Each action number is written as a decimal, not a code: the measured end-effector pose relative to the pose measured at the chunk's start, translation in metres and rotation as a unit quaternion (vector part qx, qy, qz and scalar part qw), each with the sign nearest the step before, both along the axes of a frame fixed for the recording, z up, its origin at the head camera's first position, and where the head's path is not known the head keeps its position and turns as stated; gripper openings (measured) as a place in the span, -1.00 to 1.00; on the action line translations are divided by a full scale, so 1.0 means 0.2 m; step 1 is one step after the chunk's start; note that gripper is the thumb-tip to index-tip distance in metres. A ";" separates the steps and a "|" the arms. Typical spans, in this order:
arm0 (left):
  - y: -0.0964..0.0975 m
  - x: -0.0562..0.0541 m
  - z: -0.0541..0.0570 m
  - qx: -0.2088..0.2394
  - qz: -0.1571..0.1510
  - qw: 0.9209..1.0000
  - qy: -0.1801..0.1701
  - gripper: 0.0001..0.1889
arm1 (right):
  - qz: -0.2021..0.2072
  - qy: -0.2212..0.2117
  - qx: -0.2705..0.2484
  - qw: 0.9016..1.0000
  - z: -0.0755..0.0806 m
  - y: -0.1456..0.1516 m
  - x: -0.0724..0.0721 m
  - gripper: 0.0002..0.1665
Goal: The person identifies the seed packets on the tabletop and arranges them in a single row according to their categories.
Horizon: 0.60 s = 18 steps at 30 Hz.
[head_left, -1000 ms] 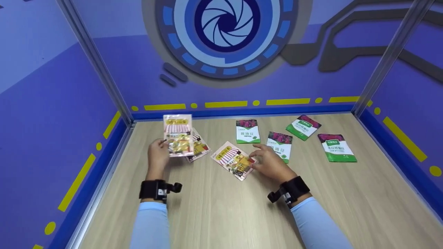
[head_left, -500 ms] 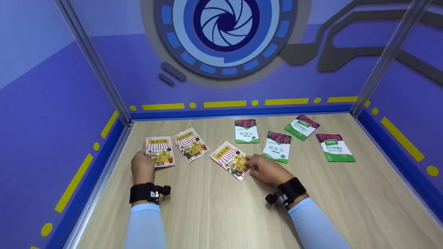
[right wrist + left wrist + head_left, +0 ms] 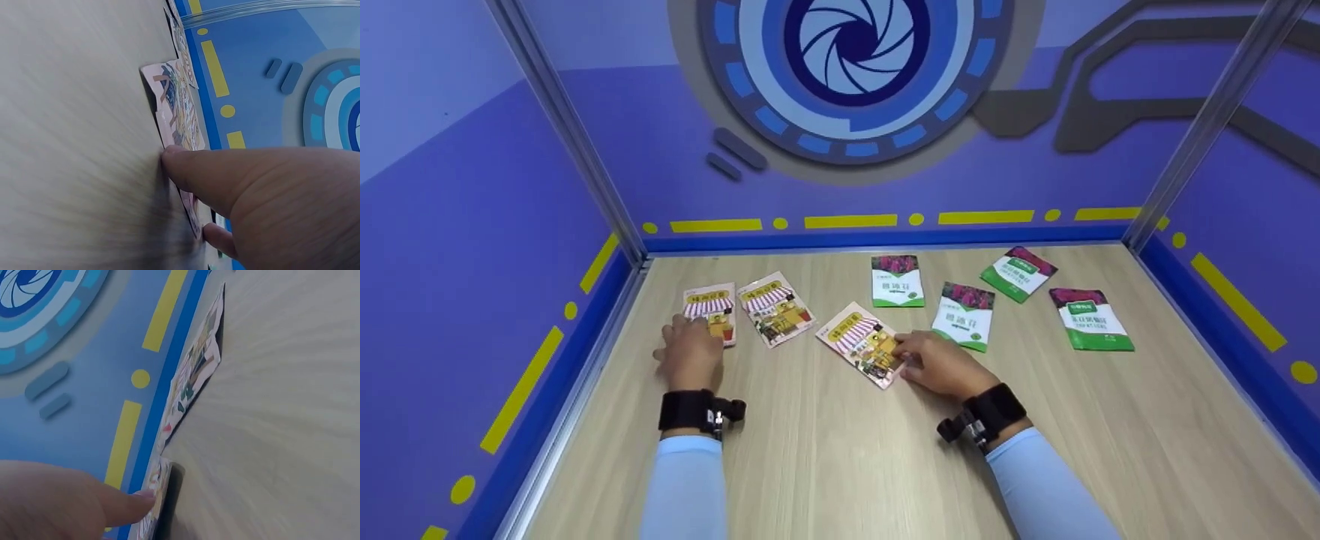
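Room between forearms (image 3: 685,487) (packets (image 3: 856,343) beyond)

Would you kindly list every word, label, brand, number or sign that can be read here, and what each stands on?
Nothing is clear enough to quote.
Three pink packets: characters on yellow labels, too blurred to read.
Four green-and-white packets: printed characters, too small and blurred to read.
Black wrist straps: pale marks, too small to read.
Back wall: a round emblem, no lettering visible.

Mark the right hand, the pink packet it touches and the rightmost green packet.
Right hand (image 3: 943,365), head view: back of the hand.
Pink packet (image 3: 861,344), head view: middle of its printed front.
Rightmost green packet (image 3: 1092,321), head view: white middle band.
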<state>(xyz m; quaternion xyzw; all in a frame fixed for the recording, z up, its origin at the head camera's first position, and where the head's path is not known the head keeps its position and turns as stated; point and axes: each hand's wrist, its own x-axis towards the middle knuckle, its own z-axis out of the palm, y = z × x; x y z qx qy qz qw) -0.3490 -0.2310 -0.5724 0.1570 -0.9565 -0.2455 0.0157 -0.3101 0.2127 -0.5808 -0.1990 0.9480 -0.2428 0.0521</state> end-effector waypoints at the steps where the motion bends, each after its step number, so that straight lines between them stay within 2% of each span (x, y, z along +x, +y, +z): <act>1: 0.01 0.01 0.00 -0.004 -0.007 1.000 -0.006 -0.49 | 0.000 0.000 -0.001 1.000 0.00 0.00 0.00 -0.56; 5: 0.01 0.02 -0.01 -0.016 -0.029 0.999 -0.013 -0.54 | -0.002 0.000 0.001 1.000 -0.01 0.00 -0.01 -0.56; 11: -0.04 0.02 -0.06 -0.043 -0.023 0.999 -0.001 -0.55 | 0.004 0.005 0.000 1.000 -0.01 0.00 0.00 -0.58; 18: -0.06 0.03 -0.03 -0.048 -0.035 0.998 0.020 -0.54 | 0.013 0.023 -0.002 1.000 -0.01 0.01 0.00 -0.58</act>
